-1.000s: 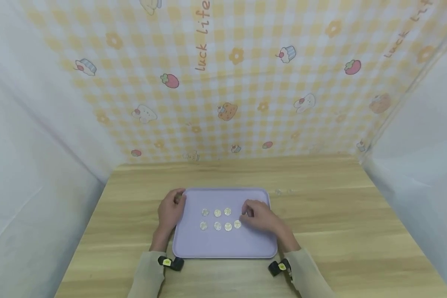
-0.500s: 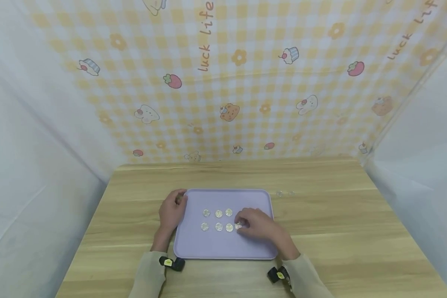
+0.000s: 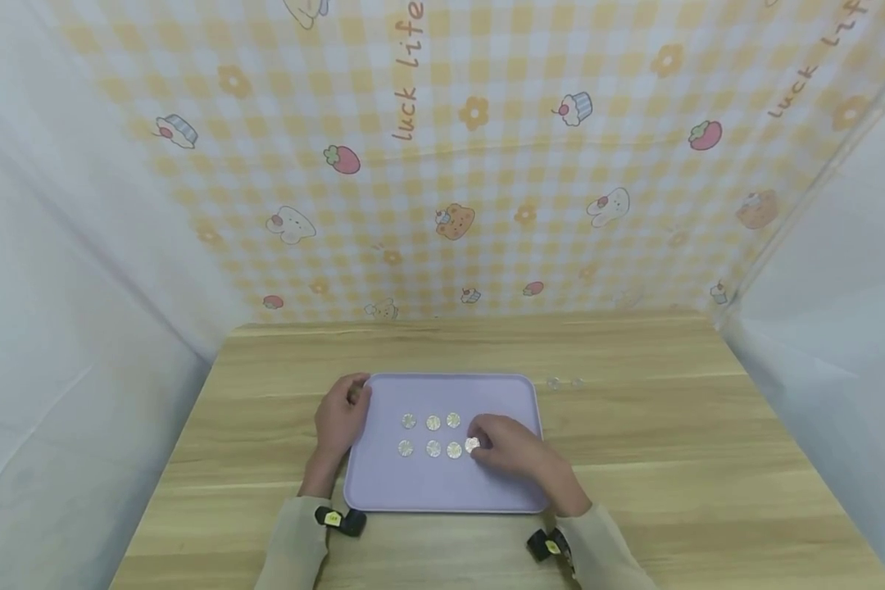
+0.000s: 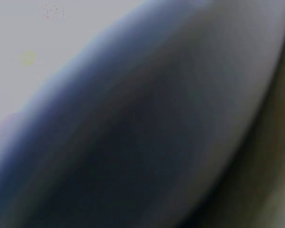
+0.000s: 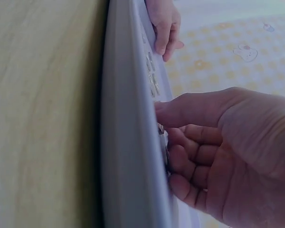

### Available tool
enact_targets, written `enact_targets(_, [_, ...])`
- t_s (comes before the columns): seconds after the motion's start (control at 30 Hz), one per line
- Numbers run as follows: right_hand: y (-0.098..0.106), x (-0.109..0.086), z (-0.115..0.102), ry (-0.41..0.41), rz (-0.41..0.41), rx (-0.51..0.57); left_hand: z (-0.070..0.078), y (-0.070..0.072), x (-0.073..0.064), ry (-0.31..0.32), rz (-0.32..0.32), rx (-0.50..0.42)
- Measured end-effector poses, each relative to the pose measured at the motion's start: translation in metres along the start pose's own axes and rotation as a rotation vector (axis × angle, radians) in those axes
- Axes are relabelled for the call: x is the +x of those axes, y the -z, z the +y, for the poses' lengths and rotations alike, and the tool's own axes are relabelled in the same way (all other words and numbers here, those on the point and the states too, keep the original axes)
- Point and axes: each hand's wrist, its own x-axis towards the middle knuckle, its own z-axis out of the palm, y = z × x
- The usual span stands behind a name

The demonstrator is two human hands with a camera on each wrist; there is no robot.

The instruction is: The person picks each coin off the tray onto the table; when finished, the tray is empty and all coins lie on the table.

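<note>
In the head view, several small round discs, pale gold and silver with a ray-like pattern, lie in two rows on a lilac tray [image 3: 442,492]. My right hand [image 3: 512,445] reaches in over the tray's right side. Its thumb and fingertips pinch the disc [image 3: 473,445] at the right end of the lower row. The right wrist view shows the thumb and curled fingers close around a shiny edge [image 5: 160,128]. My left hand [image 3: 339,416] holds the tray's upper left rim, thumb at the edge; some of its fingers are hidden.
Two clear discs [image 3: 554,383] lie on the wooden table [image 3: 649,410] beyond the tray's upper right corner. A yellow checked cloth [image 3: 442,164] hangs behind, with white sheets [image 3: 66,287] on both sides. Blur fills the left wrist view.
My right hand has come left and slightly towards me, from the right of the lower row's end disc onto that disc. The left hand stays at the tray's rim.
</note>
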Motion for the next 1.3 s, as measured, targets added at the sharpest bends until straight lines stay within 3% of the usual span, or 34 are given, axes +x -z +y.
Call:
enact_targets(0.17, [0.000, 0.000, 0.002, -0.070, -0.008, 0.022, 0.000, 0.000, 0.001, 0.005, -0.005, 0.002])
enact_targets(0.33, [0.000, -0.001, 0.001, 0.002, 0.019, 0.014, 0.000, 0.000, 0.000, 0.004, -0.002, -0.001])
enact_targets(0.5, [-0.002, -0.002, -0.002, 0.078, 0.038, -0.060, -0.001, 0.000, -0.001, 0.005, -0.003, -0.001])
enact_targets(0.77, [-0.004, 0.000, -0.001, 0.087, 0.028, -0.098, -0.001, 0.000, 0.000, 0.009, -0.007, -0.003])
enact_targets(1.3, [0.002, 0.001, 0.008, 0.134, -0.039, 0.072, 0.000, 0.000, 0.000, 0.008, -0.006, 0.005])
